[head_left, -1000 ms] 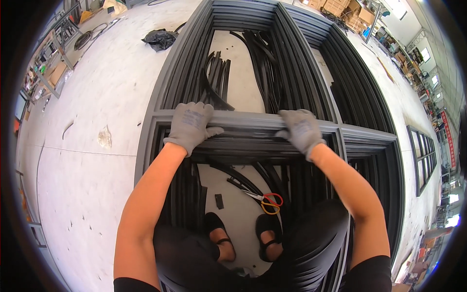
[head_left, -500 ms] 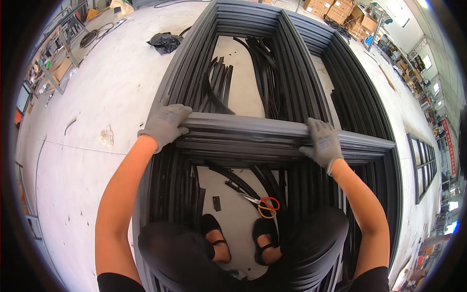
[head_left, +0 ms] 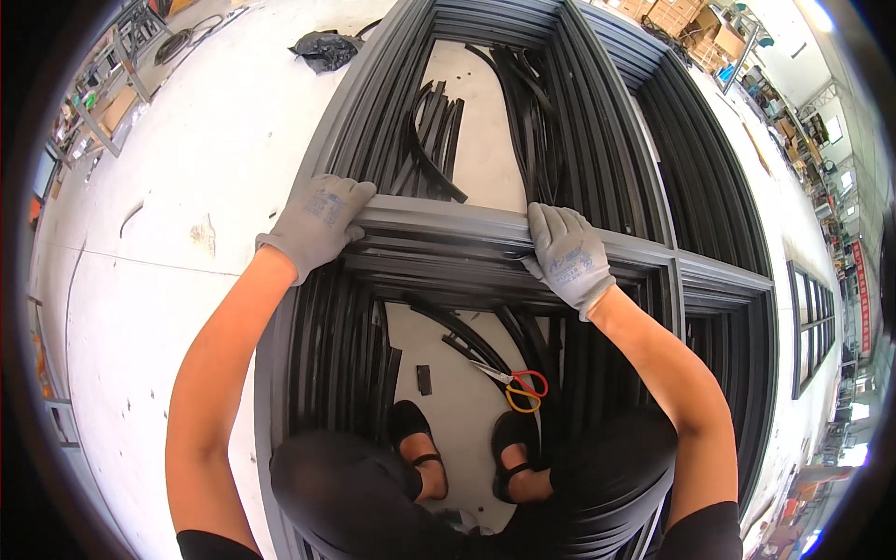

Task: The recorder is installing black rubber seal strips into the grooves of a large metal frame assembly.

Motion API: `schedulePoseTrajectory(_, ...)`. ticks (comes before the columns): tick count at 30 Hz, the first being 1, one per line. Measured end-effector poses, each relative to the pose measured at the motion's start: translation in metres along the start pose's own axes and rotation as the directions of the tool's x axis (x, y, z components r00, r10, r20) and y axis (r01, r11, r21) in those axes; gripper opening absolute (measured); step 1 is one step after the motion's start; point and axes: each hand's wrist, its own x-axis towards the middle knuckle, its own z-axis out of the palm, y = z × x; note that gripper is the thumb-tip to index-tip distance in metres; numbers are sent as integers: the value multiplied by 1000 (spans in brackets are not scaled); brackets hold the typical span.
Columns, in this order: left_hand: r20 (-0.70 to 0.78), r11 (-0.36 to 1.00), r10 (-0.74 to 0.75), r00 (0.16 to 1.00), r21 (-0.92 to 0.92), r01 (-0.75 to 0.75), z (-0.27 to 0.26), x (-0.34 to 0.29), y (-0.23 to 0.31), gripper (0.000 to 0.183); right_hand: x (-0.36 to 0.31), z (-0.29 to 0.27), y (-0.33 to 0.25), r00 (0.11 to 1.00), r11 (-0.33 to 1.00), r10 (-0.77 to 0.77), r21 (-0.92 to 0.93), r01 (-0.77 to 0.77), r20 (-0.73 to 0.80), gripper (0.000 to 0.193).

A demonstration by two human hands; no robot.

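A stack of dark grey window-type metal frames (head_left: pixel 653 168) stands around my legs, with a crossbar (head_left: pixel 453 217) running from left to right in front of me. My left hand (head_left: pixel 320 224), in a grey work glove, is closed over the crossbar's left end, where it meets the side rail. With its fingers over the top and the thumb on the near side, my gloved right hand (head_left: pixel 569 254) grips the same bar near its middle. Scissors (head_left: pixel 523 390) with red and yellow handles lie inside the near opening, below the right hand.
Black rubber-like strips (head_left: pixel 434 140) lie loose inside the far opening, and more lie near my feet. A small black piece (head_left: pixel 424 380) rests beside my left shoe (head_left: pixel 407 422). Black plastic (head_left: pixel 325 51) sits on the floor at far left; another frame (head_left: pixel 810 322) stands at right.
My right hand has shifted left along the crossbar, closer to the left hand, and now grips nearer the bar's middle. The left hand keeps its place at the left end.
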Motion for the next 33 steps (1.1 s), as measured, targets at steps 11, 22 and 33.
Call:
schedulePoseTrajectory(11,-17,1000,-18,1000,-12,18,-8,5,9,45,63,17,-68,990,1000,15,29,-11,-140,32)
schedulePoseTrajectory(22,-11,995,-89,996,34,89,-13,7,15,47,-86,-12,94,962,977,213,-8,-215,172,73)
schedulePoseTrajectory(33,-28,987,-159,987,-21,159,-14,2,12,49,-145,-33,89,581,586,808,-41,-809,96,73)
